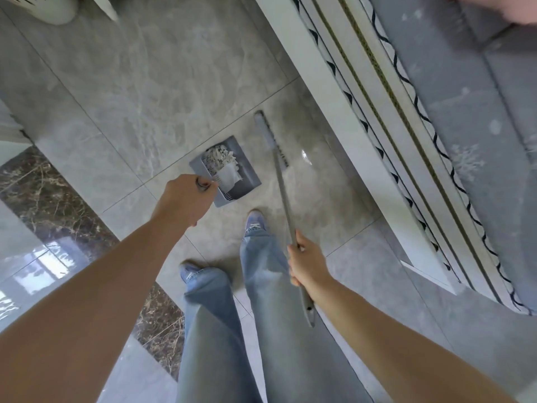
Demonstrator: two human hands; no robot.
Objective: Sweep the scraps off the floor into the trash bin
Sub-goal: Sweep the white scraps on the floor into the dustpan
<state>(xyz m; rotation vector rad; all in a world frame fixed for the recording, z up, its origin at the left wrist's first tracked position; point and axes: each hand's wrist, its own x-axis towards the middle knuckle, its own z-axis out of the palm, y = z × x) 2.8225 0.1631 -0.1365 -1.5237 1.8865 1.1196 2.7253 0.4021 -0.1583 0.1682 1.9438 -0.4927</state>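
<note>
- Scraps (220, 158) of pale shredded paper, with one larger white sheet, lie heaped inside the grey dustpan (247, 173), which hangs tilted above the grey marble-look floor (145, 82).
- White low table edge (334, 91) runs diagonally on the right, beside a grey rug (453, 91) with a black wavy border.
- Blue jeans (261, 286) and blue shoes stand below the pan; the forward shoe (255, 223) shows a letter "K".
- Broom (283, 196), grey with a long thin handle, slants from floor to lower right, its head just right of the dustpan.
- Left hand (186, 199) is curled round the dustpan's handle top.
- Right hand (308, 263) grips the broom handle, fingers wrapped.
</note>
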